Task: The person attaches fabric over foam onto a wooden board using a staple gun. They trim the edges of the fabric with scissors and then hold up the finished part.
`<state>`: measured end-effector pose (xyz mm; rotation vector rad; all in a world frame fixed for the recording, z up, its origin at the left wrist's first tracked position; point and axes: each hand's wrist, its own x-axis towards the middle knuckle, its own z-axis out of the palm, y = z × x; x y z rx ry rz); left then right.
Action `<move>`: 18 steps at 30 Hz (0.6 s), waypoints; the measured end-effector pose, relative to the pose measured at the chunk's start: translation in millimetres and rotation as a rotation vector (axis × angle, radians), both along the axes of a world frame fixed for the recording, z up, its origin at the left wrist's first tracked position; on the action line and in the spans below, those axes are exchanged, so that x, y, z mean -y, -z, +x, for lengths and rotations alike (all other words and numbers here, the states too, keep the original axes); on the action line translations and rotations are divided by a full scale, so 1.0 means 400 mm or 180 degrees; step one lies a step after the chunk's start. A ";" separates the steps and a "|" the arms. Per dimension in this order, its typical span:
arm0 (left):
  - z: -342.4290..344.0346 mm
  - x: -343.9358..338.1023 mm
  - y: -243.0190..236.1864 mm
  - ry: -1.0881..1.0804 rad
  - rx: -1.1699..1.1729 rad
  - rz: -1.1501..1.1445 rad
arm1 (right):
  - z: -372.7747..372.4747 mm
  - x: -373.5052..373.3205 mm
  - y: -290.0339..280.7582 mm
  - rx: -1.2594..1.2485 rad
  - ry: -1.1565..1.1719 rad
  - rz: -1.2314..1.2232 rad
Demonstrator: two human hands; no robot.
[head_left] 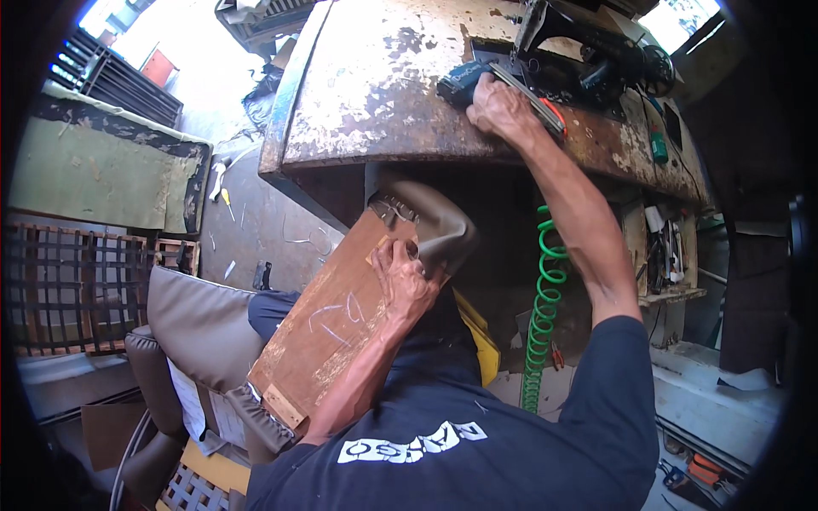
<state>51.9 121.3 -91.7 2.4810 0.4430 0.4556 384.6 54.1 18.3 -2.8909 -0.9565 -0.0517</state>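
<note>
My right hand (498, 111) grips a dark staple gun (467, 78) lying on the worn table (358, 102), just in front of a black sewing machine (613, 60). My left hand (400, 281) holds a brown wooden board (315, 332) slanting across my lap, its fingers curled near the upper end. Gray-brown upholstery material (443, 221) is folded over that end, with a ragged edge along the wood. Pale marks are drawn on the board's face. The board's lower end sits beside a padded gray-brown piece (204, 315).
A coiled green hose (543, 324) hangs below the table at right, near a shelf of tools (665, 247). To the left are a pale green panel (102, 162), a webbed wooden frame (77, 281) and scraps on the floor (234, 204). A yellow object (484, 341) is beneath my arms.
</note>
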 end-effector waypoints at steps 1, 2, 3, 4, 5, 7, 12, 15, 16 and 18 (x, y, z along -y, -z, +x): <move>-0.001 -0.002 0.004 0.0060 -0.0048 0.0052 | -0.003 -0.003 -0.012 -0.0235 0.0006 -0.0030; -0.007 -0.012 0.005 0.0045 -0.0007 0.0070 | -0.036 -0.005 -0.043 -0.0268 -0.0034 0.0110; -0.023 -0.014 0.009 0.0048 -0.0113 0.0130 | -0.046 0.013 -0.015 -0.0105 0.0033 0.0231; -0.011 -0.015 0.009 0.0034 -0.0167 0.0164 | -0.082 0.054 -0.028 0.0405 -0.0299 0.0650; 0.002 -0.030 0.008 -0.0051 -0.0124 0.0145 | -0.169 0.068 -0.104 0.0088 -0.0077 0.0719; -0.016 -0.023 0.014 -0.0081 -0.0146 0.0119 | -0.299 0.155 -0.208 -0.0480 -0.0288 0.1038; -0.015 -0.008 0.013 0.0098 -0.0253 -0.0181 | -0.538 0.343 -0.148 -0.0983 -0.1374 0.1371; -0.023 -0.008 0.004 0.0066 -0.0024 -0.0145 | -0.626 0.369 -0.049 -0.0879 -0.1506 0.0235; -0.028 -0.009 -0.006 0.0077 -0.0087 -0.0071 | -0.636 0.365 -0.028 -0.0887 -0.1517 0.0223; -0.024 -0.008 -0.007 0.0081 -0.0060 -0.0031 | -0.655 0.361 0.003 -0.0781 -0.1717 -0.0097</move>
